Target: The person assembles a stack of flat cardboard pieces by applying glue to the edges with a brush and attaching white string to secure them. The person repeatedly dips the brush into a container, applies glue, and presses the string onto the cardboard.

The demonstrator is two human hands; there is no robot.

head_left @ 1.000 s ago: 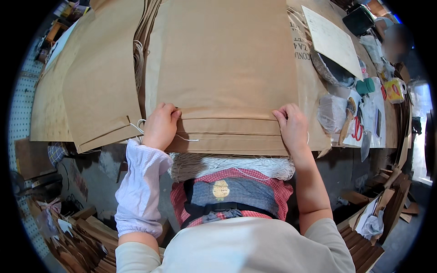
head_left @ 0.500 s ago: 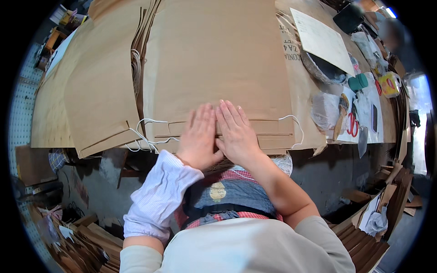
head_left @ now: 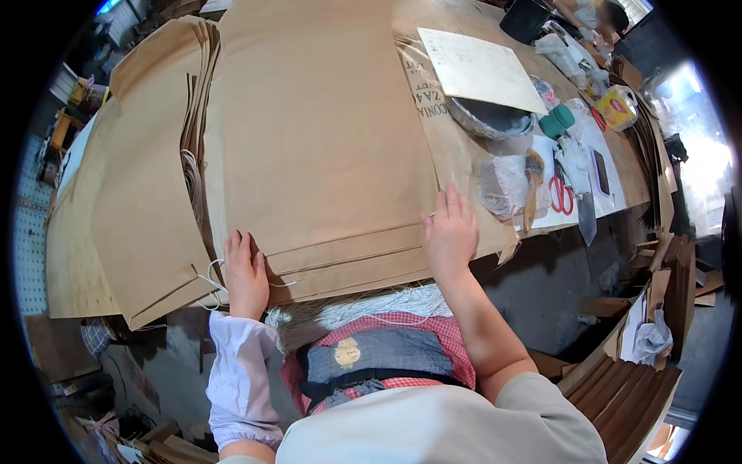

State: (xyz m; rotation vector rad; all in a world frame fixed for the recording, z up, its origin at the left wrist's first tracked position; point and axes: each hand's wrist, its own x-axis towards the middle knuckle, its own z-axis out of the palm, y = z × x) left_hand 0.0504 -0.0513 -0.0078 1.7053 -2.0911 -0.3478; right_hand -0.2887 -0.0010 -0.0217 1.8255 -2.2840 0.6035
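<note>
A large brown paper bag [head_left: 325, 139] lies flat on the table before me, its near end folded into a band [head_left: 348, 251]. My left hand [head_left: 247, 280] rests at its near left corner, fingers stretched out and thumb apart. A white cord [head_left: 284, 284] pokes out beside that hand. At the opposite side edge, my right hand [head_left: 451, 240] lies with fingers extended and its thumb toward the bag; a bit of white cord shows by the thumb. Whether either hand pinches the paper is hard to see.
Brown bags [head_left: 151, 193] with white cord handles lie in a stack at left. Toward the right are a bowl [head_left: 495, 124] under a white board [head_left: 479, 66], a green lid [head_left: 556, 121], red-handled scissors [head_left: 561, 195] and a phone [head_left: 600, 172]. White strings [head_left: 355, 313] hang across my lap.
My hands were together on the middle of the folded band; they have moved apart to the bag's two side edges. The cord handles there are now mostly covered. My view has shifted right.
</note>
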